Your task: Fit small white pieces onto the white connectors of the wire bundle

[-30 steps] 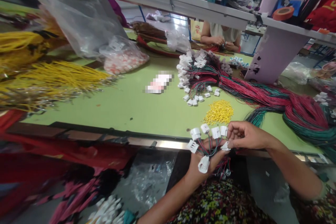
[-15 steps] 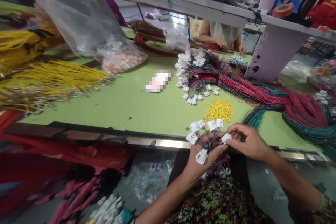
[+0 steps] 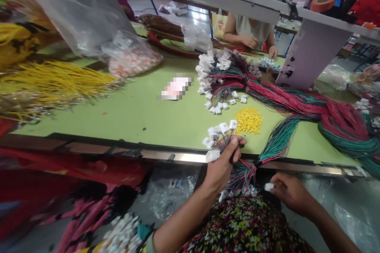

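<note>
My left hand [image 3: 224, 162] is closed around several thin wires that end in white plastic connectors [image 3: 223, 128], which fan out above the fingers at the table's front edge. Lower right, my right hand [image 3: 289, 191] pinches one white connector [image 3: 269, 186] on a wire, close to my lap. Between the hands, a tied bundle of green and red wires [image 3: 245, 172] hangs over the edge, with more white connectors [image 3: 252, 191] at its lower end. Just beyond my left hand lies a heap of small yellow parts [image 3: 248, 120] on the green tabletop [image 3: 118, 114].
A thick red and green wire harness [image 3: 279, 97] crosses the table on the right. Yellow wires [image 3: 59, 83] and a clear bag of orange-white parts [image 3: 133, 61] lie left. A shelf post [image 3: 314, 55] rises at right. A co-worker [image 3: 251, 35] sits across.
My right hand has left the left hand's wires and dropped toward my lap, where it now pinches another connector. The left hand has shifted slightly up and left, still holding its wires.
</note>
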Demonstrator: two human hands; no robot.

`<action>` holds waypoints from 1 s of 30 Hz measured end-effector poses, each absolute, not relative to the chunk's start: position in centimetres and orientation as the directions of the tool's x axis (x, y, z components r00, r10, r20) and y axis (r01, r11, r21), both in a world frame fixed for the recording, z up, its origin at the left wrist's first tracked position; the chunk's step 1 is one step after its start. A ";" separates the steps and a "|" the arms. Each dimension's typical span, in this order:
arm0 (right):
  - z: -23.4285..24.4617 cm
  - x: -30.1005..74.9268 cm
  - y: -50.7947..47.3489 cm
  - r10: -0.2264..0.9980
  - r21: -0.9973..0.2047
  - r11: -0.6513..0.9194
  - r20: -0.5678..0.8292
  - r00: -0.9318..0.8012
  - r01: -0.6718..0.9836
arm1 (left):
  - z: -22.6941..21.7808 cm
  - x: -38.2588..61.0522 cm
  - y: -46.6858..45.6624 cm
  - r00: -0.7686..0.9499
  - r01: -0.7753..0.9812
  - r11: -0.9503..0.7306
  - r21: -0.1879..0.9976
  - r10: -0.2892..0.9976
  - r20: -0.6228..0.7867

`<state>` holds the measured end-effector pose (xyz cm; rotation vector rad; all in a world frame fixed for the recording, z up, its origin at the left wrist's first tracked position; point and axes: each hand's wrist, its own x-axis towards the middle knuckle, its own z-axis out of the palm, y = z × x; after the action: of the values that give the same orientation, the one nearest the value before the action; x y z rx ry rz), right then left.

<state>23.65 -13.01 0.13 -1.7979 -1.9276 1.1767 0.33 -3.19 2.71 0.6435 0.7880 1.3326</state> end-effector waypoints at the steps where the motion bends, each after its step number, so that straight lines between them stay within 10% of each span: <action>1: -1.0 23.2 -13.4 0.938 -0.715 -0.096 -0.298 -0.178 0.693 | 2.8 0.3 -3.1 0.078 -0.577 0.143 0.804 0.990 -0.120; 13: -4.2 13.8 -10.7 0.950 -0.969 -0.243 -0.227 -0.216 -0.052 | 5.9 1.0 -3.9 0.268 -0.476 0.214 0.853 0.959 -0.091; 30: 3.3 10.1 -4.0 0.932 -0.557 -0.362 -0.198 -0.304 -0.748 | 17.5 2.4 2.6 0.396 -0.338 0.089 0.937 0.916 0.057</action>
<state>10.14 -4.01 3.30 -0.5972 -0.4385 1.8737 2.43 2.61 17.47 1.1029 0.6621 1.0425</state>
